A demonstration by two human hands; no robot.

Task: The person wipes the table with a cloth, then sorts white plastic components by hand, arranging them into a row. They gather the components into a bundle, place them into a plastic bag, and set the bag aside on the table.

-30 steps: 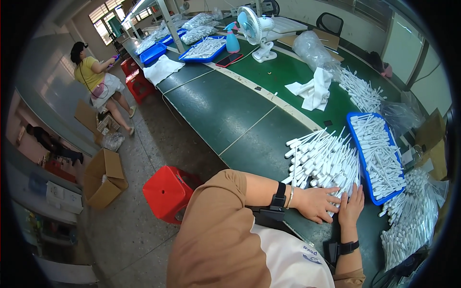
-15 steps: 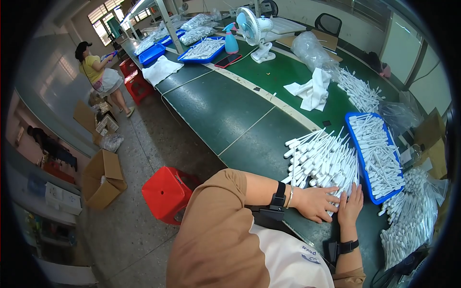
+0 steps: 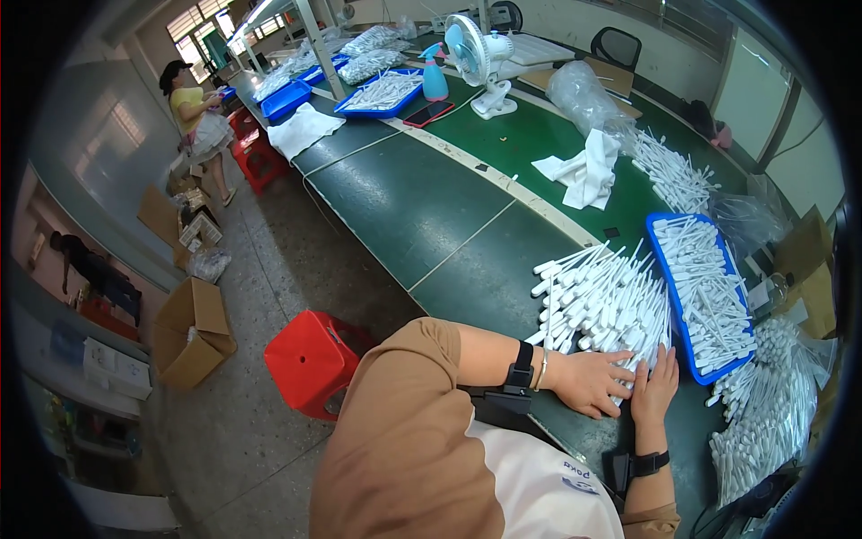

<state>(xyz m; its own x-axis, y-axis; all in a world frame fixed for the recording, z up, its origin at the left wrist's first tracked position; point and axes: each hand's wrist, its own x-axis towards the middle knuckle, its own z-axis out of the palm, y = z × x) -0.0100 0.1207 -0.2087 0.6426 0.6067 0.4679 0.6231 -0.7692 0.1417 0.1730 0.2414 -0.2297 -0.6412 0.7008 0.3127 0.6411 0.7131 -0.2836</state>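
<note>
A loose pile of white swab-like sticks with thick ends (image 3: 593, 296) lies on the green tabletop in front of me. At its near edge rests my left hand (image 3: 585, 381), palm down with the fingers spread, the fingertips touching the sticks. Beside it my right hand (image 3: 655, 388) has its fingers stretched out along the pile's near right side. Neither hand is wrapped around a stick; what lies under the palms is hidden. Just right of the pile stands a blue tray (image 3: 684, 337) full of the same sticks.
Clear bags of sticks (image 3: 763, 422) lie at the right edge. Farther off are a white cloth (image 3: 588, 171), a fan (image 3: 476, 58), a spray bottle (image 3: 434, 76) and another blue tray (image 3: 382, 112). A red stool (image 3: 310, 359) and an open carton (image 3: 193, 332) stand left; two people are beyond.
My hands have stayed in place on the pile. In the background, the person in yellow has moved a little to the right and turned toward the table's far end.
</note>
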